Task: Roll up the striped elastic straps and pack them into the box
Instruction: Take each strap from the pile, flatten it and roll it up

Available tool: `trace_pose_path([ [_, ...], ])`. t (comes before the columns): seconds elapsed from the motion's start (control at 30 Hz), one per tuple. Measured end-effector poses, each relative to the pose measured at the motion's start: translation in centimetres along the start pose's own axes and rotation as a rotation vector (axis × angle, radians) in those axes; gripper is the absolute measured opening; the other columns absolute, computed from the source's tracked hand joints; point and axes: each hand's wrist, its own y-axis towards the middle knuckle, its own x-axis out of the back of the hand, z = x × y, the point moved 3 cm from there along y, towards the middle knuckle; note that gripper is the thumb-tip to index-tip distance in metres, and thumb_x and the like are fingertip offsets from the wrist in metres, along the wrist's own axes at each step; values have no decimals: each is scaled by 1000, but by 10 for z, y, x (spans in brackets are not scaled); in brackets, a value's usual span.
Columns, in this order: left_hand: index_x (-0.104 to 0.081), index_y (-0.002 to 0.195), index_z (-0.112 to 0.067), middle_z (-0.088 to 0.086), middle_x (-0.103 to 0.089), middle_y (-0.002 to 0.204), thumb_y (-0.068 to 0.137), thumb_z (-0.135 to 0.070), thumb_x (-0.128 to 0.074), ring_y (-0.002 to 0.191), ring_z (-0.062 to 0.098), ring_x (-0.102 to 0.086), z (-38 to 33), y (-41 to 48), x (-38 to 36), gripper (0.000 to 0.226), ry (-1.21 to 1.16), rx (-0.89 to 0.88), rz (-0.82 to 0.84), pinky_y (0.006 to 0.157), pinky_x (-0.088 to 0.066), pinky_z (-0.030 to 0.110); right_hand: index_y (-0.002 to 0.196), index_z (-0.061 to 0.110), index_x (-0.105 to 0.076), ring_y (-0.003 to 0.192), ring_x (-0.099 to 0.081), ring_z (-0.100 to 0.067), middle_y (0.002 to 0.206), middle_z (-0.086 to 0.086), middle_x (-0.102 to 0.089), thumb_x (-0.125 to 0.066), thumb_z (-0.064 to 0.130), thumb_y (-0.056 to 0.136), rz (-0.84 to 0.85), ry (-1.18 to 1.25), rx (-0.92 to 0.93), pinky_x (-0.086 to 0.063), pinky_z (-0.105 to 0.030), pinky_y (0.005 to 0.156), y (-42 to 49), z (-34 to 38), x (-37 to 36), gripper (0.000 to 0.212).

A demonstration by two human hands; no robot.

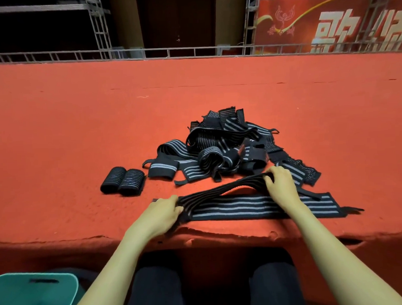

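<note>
Fingers of the left hand (pixel 165 211) are curled round one end of a strap (pixel 222 189), the right hand (pixel 281 185) pinches the other end, and it's stretched between them just above a second strap (pixel 255 207) lying flat at the desk (pixel 79 123) edge. The danger is that the roll starts crooked, or snags that lower strap and drags it off. Behind sits a tangled pile (pixel 220 147), to the left two finished rolls (pixel 123 182), and the box (pixel 8 296) waits low left, below the desk.
</note>
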Motion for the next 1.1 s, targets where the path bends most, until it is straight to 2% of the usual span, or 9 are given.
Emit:
trace_pose_path([
  [0.1,-38,98,-13,23,-58,118,101,-23,-36,93,40,-60,-4,0,-1,11,-29,27,-3,66,-39,35,102,1,-63,107,-48,-35,103,-17,-60,-54,6,91,-7,-3,5,-35,-38,92,0,-1,-2,16],
  [0.23,-38,98,-13,7,-53,133,97,-10,-32,40,25,-60,4,5,-9,7,-191,93,-63,53,-55,36,103,2,-61,108,-44,-33,104,-15,-58,-53,8,93,-7,9,2,-33,-37,92,0,0,-3,14],
  [0.37,-39,100,-18,20,-62,109,100,-25,-31,66,39,-60,10,11,-16,11,-115,137,-160,75,-51,41,103,3,-60,107,-44,-32,103,-14,-57,-52,8,93,-25,15,7,-33,-37,90,-1,-1,-4,14],
  [0.47,-40,108,-17,23,-60,102,101,-28,-30,84,43,-58,13,13,-21,16,-88,150,-184,74,-45,38,103,3,-60,107,-43,-31,103,-14,-57,-52,8,93,-32,24,5,-33,-36,90,-2,-1,-6,14],
  [0.7,-41,98,-23,19,-60,88,99,-38,-37,72,41,-57,21,17,-21,16,-205,149,-273,70,-53,45,108,3,-58,112,-42,-31,108,-14,-56,-49,9,94,-50,25,-7,-35,-39,89,0,-3,-10,17],
  [0.83,-49,90,-26,10,-64,71,89,-40,-58,46,24,-56,23,11,-14,17,-433,79,-279,48,-46,30,113,0,-55,114,-40,-35,115,-19,-55,-48,8,94,-52,9,-74,-34,-42,94,-2,-5,-8,21],
  [0.93,-58,84,-24,-2,-67,76,80,-36,-72,65,13,-60,30,4,-15,18,-479,19,-145,60,-43,26,137,5,-40,137,-23,-37,143,-18,-38,-58,13,89,22,-286,-99,-15,-59,110,-11,7,-8,52],
  [1.0,-62,83,-21,-8,-63,74,79,-26,-74,67,6,-56,37,-1,-19,13,-526,-7,-41,64,-40,23,143,11,-34,141,-20,-37,147,-13,-34,-67,18,79,-20,-320,136,-13,-65,108,-22,42,-9,72],
  [1.1,-64,82,-20,-9,-61,70,77,-19,-74,65,3,-52,41,-4,-19,11,-591,13,-60,65,-40,23,133,14,-49,131,-41,-32,132,-6,-54,-67,27,76,103,-19,713,-30,-52,105,-49,113,-25,61],
])
